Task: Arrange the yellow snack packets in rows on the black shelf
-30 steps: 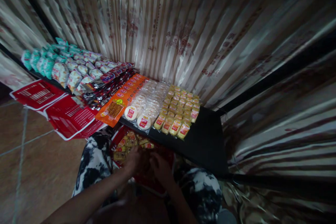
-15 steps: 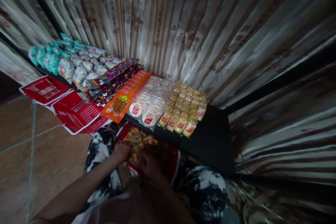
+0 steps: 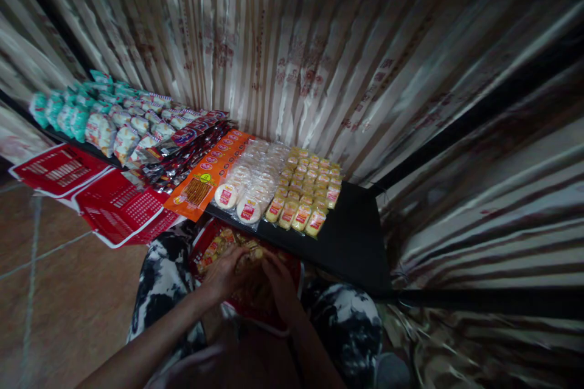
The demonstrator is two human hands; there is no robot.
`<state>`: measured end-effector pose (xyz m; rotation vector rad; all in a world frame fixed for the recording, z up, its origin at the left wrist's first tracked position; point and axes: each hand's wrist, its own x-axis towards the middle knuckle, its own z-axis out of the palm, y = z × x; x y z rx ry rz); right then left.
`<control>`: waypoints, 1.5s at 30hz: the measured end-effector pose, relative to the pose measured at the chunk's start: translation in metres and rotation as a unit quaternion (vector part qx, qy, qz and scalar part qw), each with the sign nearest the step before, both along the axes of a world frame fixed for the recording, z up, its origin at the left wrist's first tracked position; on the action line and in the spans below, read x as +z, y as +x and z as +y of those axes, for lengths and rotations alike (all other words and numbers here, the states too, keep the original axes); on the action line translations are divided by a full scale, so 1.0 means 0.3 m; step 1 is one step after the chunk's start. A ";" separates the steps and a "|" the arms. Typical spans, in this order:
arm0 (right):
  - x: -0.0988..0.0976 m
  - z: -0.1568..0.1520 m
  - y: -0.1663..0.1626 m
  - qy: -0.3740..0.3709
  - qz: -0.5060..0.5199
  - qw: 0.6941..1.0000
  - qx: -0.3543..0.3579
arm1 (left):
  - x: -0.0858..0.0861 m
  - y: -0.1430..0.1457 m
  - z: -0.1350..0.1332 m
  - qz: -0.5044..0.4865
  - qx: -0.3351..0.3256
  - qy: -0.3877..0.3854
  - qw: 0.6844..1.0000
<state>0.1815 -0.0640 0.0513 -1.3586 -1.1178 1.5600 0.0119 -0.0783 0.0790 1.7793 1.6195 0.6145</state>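
Between the knees sits a red basket (image 3: 298,282) with yellow-wrapped snack packets (image 3: 213,253) in it. My left hand (image 3: 222,273) is over the basket, its fingers closed around small wrapped snacks. Facing it, my right hand (image 3: 279,279) has its fingers curled against the same cluster of snack packets (image 3: 256,251). Dim light and the fingers hide how many packets are held. Just above the hands, yellow snack packets (image 3: 303,191) stand in rows on a black shelf (image 3: 351,243).
Beside the yellow rows lie clear-wrapped white round crackers (image 3: 249,209), an orange snack bag (image 3: 196,189), dark red packets (image 3: 182,155), white packets (image 3: 125,143) and teal packets (image 3: 66,112). Red baskets (image 3: 116,203) stand at left. A pleated curtain (image 3: 283,42) hangs behind the shelf.
Both hands have come up toward the shelf edge and closer together, now with snack packets between them. The whole view has shifted slightly.
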 end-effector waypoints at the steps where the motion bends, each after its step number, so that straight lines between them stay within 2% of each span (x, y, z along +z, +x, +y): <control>1: 0.022 0.004 0.014 0.011 0.020 1.000 -0.001 | 0.010 0.012 -0.001 0.001 -0.010 0.033 0.999; 4: 0.081 0.021 0.052 0.046 0.043 0.998 -0.016 | 0.037 0.049 0.003 0.007 -0.040 0.121 0.992; 7: 0.122 0.040 0.083 0.050 0.036 0.997 -0.036 | 0.058 0.086 0.020 0.002 -0.058 0.165 0.985; 11: 0.133 0.059 0.124 0.062 0.037 0.996 -0.052 | 0.082 0.145 0.055 -0.065 -0.046 0.123 0.989; 14: 0.133 0.071 0.153 0.053 0.050 0.995 -0.072 | 0.096 0.196 0.082 -0.200 0.004 0.035 0.979; 16: 0.145 0.078 0.169 0.043 0.068 0.993 -0.081 | 0.104 0.232 0.097 -0.346 0.035 -0.057 0.936; 18: 0.167 0.081 0.183 0.042 0.094 0.992 -0.076 | 0.115 0.264 0.109 -0.480 0.059 -0.156 0.861; 20: 0.190 0.084 0.196 0.039 0.117 0.990 -0.070 | 0.129 0.292 0.116 -0.555 0.093 -0.227 0.795; 22: 0.205 0.086 0.211 0.031 0.124 0.989 -0.072 | 0.144 0.313 0.121 -0.578 0.130 -0.273 0.757; 25: 0.206 0.089 0.231 0.020 0.120 0.991 -0.060 | 0.154 0.330 0.125 -0.578 0.146 -0.328 0.732; 28: 0.195 0.091 0.244 0.026 0.104 0.993 -0.050 | 0.138 0.331 0.130 -0.577 0.113 -0.327 0.740; 33: 0.188 0.093 0.238 0.044 0.079 0.988 -0.127 | 0.089 0.324 0.133 -0.525 0.074 -0.265 0.806; 36: 0.184 0.094 0.231 0.040 0.081 0.984 -0.154 | 0.087 0.334 0.133 -0.494 0.066 -0.228 0.836; 39: 0.171 0.083 0.228 0.042 0.072 0.987 -0.138 | 0.097 0.359 0.130 -0.478 0.076 -0.203 0.851; 43: 0.150 0.055 0.234 0.058 0.062 0.991 -0.101 | 0.092 0.399 0.132 -0.468 0.055 -0.195 0.861; 45: 0.150 0.051 0.246 0.074 0.049 0.990 -0.108 | 0.084 0.417 0.142 -0.427 0.052 -0.186 0.884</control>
